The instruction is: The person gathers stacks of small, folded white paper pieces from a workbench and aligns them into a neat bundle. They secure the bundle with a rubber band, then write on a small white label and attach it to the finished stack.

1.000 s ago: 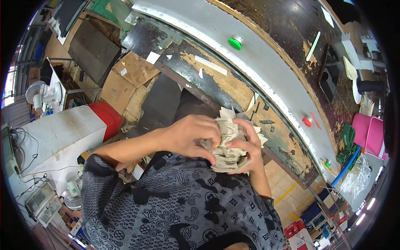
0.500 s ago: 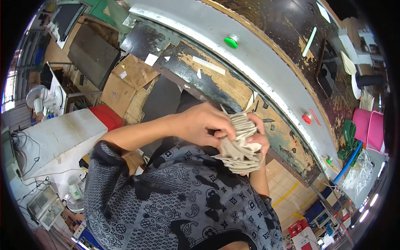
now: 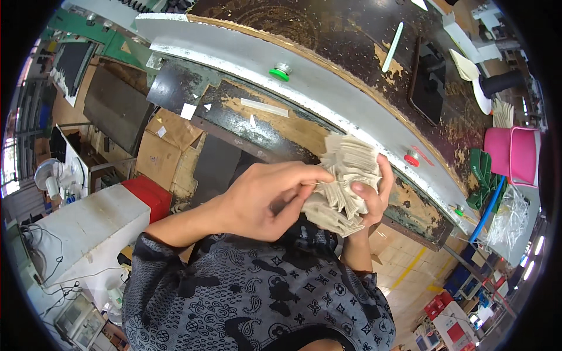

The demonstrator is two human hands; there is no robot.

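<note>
A thick bundle of thin beige pieces (image 3: pixel 351 158), fanned out at its edges, is held up in front of my chest. It is cloth-like or card-like; I cannot tell which. My right hand (image 3: pixel 377 196) wraps round it from the right, thumb pressed over its front. From the left comes my left hand (image 3: pixel 257 199), thumb and forefinger pinched together on a thin yellowish strand (image 3: pixel 321 183) that lies against the middle of the bundle. Where the strand runs behind the pieces is hidden.
Ahead is a machine with a worn dark bed (image 3: pixel 275 131), a grey beam (image 3: pixel 345 88), a green button (image 3: pixel 279 74) and a red button (image 3: pixel 411 158). A phone-like dark slab (image 3: pixel 427 82) lies on top. A pink chair (image 3: pixel 510 155) stands right, a white cabinet (image 3: pixel 99 216) left.
The bundle has risen a little and its pieces are spread wider. My left hand has turned and drawn slightly left, and the strand now shows at its fingertips. The view has shifted.
</note>
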